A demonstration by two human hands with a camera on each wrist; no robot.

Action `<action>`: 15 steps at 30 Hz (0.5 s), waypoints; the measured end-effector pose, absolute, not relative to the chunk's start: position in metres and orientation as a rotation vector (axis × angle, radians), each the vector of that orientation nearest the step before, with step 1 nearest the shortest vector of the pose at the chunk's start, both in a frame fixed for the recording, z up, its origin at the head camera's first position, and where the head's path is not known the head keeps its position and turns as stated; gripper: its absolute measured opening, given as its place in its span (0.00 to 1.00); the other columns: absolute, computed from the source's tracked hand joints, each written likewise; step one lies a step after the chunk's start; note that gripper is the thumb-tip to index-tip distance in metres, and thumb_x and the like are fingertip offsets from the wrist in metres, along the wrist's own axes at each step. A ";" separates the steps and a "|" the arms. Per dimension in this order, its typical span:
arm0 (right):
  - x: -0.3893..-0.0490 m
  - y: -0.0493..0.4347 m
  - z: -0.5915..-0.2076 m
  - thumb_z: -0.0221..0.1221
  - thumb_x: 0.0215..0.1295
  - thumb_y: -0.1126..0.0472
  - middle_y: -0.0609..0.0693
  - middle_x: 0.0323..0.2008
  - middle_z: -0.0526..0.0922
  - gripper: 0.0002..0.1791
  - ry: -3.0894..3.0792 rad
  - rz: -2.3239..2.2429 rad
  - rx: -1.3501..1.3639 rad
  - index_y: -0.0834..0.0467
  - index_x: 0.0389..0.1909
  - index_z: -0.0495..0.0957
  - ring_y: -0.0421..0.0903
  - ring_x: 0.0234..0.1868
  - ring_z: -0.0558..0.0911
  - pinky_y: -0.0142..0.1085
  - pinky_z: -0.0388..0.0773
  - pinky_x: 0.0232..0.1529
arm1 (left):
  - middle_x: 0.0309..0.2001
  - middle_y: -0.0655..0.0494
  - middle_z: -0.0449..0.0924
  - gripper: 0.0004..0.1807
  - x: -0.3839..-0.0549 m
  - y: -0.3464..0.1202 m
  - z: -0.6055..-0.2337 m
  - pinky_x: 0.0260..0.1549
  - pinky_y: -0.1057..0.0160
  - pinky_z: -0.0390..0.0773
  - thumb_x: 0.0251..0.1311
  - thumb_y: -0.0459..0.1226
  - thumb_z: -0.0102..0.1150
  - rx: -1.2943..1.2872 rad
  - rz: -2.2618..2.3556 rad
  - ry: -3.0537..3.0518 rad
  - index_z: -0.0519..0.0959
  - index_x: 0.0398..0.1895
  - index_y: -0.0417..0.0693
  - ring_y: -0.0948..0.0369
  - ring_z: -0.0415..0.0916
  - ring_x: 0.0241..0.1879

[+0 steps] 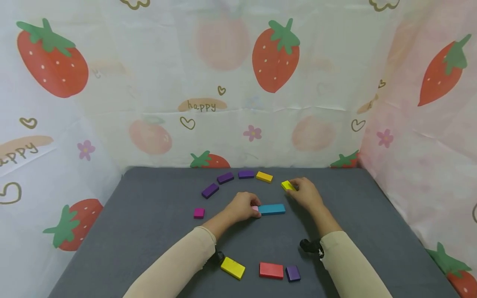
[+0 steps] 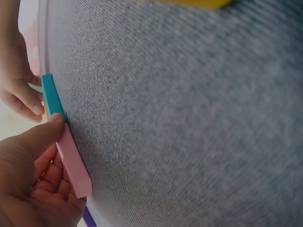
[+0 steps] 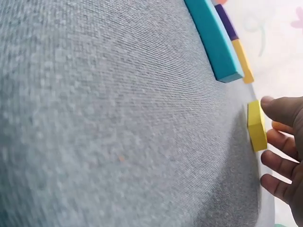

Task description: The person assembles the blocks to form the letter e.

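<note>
My left hand (image 1: 244, 205) pinches a pink block (image 2: 75, 163) between thumb and fingers. The pink block's end meets the end of a long teal block (image 1: 272, 209), in line with it. In the head view, most of the pink block is hidden by the hand. Farther back and to the right, my right hand (image 1: 307, 194) has its thumb and forefinger at the right end of a yellow block (image 1: 287, 185). In the right wrist view, this yellow block (image 3: 256, 125) lies on the cloth, thumb and fingertips along its side, the other fingers loosely bent.
Left of the yellow block, an orange-yellow block (image 1: 264, 177) and several purple blocks (image 1: 225, 178) form an arc. A magenta block (image 1: 199, 213) lies left. Nearer are another yellow block (image 1: 233, 268), a red block (image 1: 271, 270) and a short purple block (image 1: 292, 273). Patterned fabric (image 1: 231, 132) hangs behind.
</note>
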State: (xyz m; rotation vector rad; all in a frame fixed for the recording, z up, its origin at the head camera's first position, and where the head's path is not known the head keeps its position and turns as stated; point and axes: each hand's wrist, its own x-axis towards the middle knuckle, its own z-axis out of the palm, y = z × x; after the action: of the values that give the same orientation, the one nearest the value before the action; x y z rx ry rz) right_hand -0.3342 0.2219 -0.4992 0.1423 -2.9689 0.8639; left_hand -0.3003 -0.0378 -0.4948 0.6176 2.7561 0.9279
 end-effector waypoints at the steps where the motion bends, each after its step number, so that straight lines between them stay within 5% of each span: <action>1: -0.335 0.221 -0.500 0.66 0.70 0.55 0.61 0.58 0.78 0.27 -2.971 0.865 0.131 0.62 0.65 0.77 0.59 0.58 0.79 0.54 0.77 0.57 | 0.42 0.56 0.86 0.15 -0.300 -0.038 -0.494 0.47 0.60 0.80 0.56 0.39 0.77 0.613 0.932 2.751 0.87 0.46 0.47 0.63 0.79 0.42; 15: -0.341 0.218 -0.507 0.67 0.68 0.51 0.62 0.56 0.80 0.28 -2.988 0.837 0.064 0.62 0.63 0.78 0.58 0.54 0.80 0.54 0.78 0.54 | 0.42 0.56 0.86 0.15 -0.298 -0.038 -0.490 0.46 0.60 0.80 0.55 0.39 0.78 0.591 0.935 2.740 0.87 0.46 0.47 0.63 0.78 0.41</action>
State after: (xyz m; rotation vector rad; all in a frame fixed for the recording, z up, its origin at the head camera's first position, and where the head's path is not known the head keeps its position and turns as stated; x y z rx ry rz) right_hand -0.3414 0.2185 -0.5069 0.0645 -2.9879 0.8369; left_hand -0.2982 -0.0384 -0.4905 0.5908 2.7398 0.9354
